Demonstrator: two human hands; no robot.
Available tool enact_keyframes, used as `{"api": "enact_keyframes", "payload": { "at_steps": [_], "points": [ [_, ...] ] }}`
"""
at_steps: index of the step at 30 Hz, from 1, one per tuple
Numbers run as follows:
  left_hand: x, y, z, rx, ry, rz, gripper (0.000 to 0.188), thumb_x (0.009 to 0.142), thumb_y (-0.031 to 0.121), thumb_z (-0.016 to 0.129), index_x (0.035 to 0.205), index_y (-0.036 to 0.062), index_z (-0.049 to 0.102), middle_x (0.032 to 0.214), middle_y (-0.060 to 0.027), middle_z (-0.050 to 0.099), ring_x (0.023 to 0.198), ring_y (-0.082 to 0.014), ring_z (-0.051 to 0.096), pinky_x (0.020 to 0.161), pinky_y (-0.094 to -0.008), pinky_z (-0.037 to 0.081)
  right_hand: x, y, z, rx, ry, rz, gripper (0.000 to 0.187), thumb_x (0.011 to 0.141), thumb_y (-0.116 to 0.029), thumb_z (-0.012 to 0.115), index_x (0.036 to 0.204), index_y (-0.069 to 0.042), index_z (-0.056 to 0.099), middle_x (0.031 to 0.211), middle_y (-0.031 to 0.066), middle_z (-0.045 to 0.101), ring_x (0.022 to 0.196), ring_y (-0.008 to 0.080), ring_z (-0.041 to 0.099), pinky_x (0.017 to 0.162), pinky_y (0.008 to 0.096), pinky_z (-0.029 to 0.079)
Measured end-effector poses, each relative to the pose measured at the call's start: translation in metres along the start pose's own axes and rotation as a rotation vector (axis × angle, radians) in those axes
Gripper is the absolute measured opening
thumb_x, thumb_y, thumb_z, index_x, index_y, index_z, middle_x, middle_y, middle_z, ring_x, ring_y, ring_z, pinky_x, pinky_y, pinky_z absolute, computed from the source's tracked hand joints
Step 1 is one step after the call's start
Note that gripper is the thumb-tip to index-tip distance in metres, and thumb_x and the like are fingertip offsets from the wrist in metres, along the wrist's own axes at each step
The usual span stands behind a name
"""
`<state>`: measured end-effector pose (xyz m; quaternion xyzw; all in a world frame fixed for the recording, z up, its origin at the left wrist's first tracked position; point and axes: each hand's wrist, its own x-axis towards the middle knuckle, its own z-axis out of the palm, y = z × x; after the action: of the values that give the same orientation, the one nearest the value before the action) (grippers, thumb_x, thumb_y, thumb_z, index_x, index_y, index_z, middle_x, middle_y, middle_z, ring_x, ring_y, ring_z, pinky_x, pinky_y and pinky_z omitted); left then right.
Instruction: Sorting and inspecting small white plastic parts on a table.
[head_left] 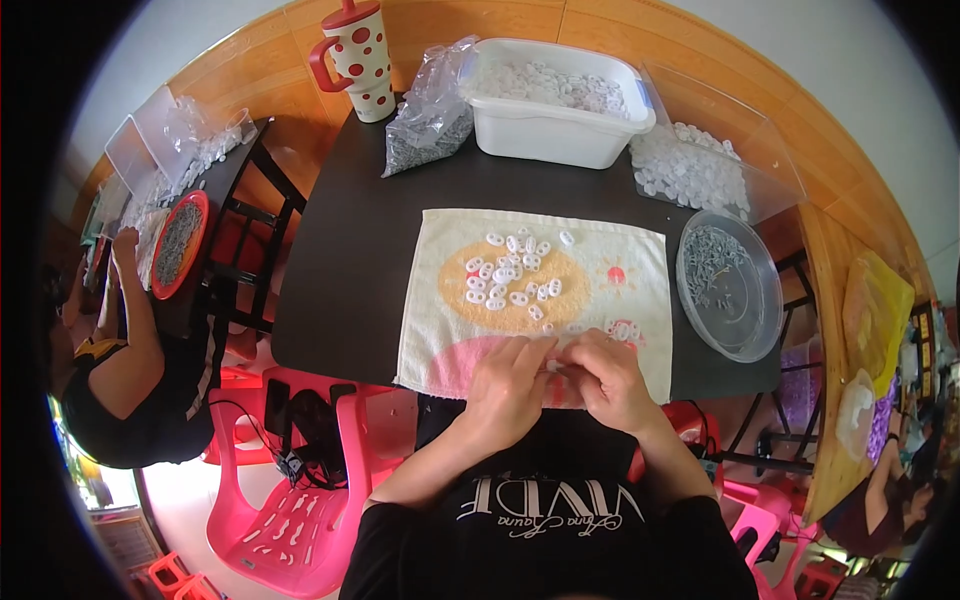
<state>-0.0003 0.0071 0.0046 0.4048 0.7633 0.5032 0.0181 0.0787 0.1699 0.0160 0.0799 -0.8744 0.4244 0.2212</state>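
The left hand (512,390) and the right hand (608,378) meet over the near edge of the printed towel (645,245), at the near side of the dark bench (345,220); the fingers of each are drawn together, and both appear clamped on one small white piece (553,367), of which just a pale bit shows between the fingertips. The work looks to be under way, with this piece in hand and unfinished; beyond the hands, a loose cluster of white two-hole ovals (502,275) lies on the towel, though whether these are done or waiting cannot be told; plenty of stock seems left, since the white tub (555,135) holds many small white parts (560,85), the transparent bin (770,185) to its right spills out a heap of whitish pieces (690,175), and the round transparent bowl (745,345) holds grey screws (708,262); a plastic bag (430,135) left of the tub carries more grey hardware. The fingers hide too much of the held piece to tell which way it points or how its long axis runs; among the ovals there is no common heading, some long axes running left to right, others away from the person, others aslant.
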Motion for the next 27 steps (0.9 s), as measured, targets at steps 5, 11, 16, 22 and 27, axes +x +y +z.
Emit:
{"api": "enact_keyframes", "payload": {
  "at_steps": [5,11,16,22,27],
  "points": [
    [0.004,-0.006,0.001,0.024,-0.019,0.110,0.025,0.075,-0.006,0.065,0.100,-0.0021,0.067,0.089,-0.0163,0.066,0.080,-0.0362,0.065,0.068,-0.0417,0.053,-0.003,0.010,0.001,-0.082,-0.025,-0.125,0.024,0.067,0.012,0.061,0.088,0.002,0.065,0.084,0.0116,0.062,0.074,0.0300,0.060,0.063,0.0374,0.048],
    [0.005,-0.002,-0.012,-0.024,-0.102,0.154,0.023,0.073,-0.007,0.064,0.095,-0.0033,0.068,0.091,-0.0168,0.066,0.082,-0.0354,0.064,0.070,-0.0404,0.053,-0.010,0.011,0.001,-0.166,-0.083,-0.265,0.021,0.064,0.000,0.066,0.085,0.001,0.062,0.085,0.0116,0.053,0.075,0.0297,0.054,0.063,0.0387,0.045],
    [0.001,-0.009,-0.010,-0.003,-0.131,0.220,0.024,0.068,-0.011,0.062,0.091,-0.0036,0.068,0.087,-0.0156,0.065,0.078,-0.0342,0.063,0.067,-0.0405,0.052,-0.012,0.009,0.002,-0.180,-0.118,-0.309,0.024,0.063,-0.004,0.065,0.086,0.004,0.060,0.087,0.0128,0.052,0.078,0.0293,0.054,0.069,0.0394,0.045],
    [0.005,-0.009,-0.010,0.027,-0.176,0.255,0.025,0.065,-0.011,0.061,0.089,-0.0043,0.064,0.090,-0.0161,0.059,0.078,-0.0350,0.058,0.067,-0.0411,0.050,-0.012,0.011,0.000,-0.238,-0.162,-0.320,0.027,0.061,-0.006,0.065,0.085,0.005,0.060,0.087,0.0123,0.052,0.079,0.0287,0.054,0.071,0.0386,0.046],
    [0.008,-0.009,-0.011,0.069,-0.234,0.283,0.029,0.063,-0.011,0.058,0.091,-0.0053,0.062,0.093,-0.0173,0.055,0.082,-0.0359,0.056,0.070,-0.0410,0.050,-0.009,0.009,-0.003,-0.242,-0.209,-0.321,0.023,0.061,-0.009,0.065,0.080,0.002,0.059,0.089,0.0113,0.051,0.083,0.0277,0.053,0.071,0.0383,0.046]
  ]
}}
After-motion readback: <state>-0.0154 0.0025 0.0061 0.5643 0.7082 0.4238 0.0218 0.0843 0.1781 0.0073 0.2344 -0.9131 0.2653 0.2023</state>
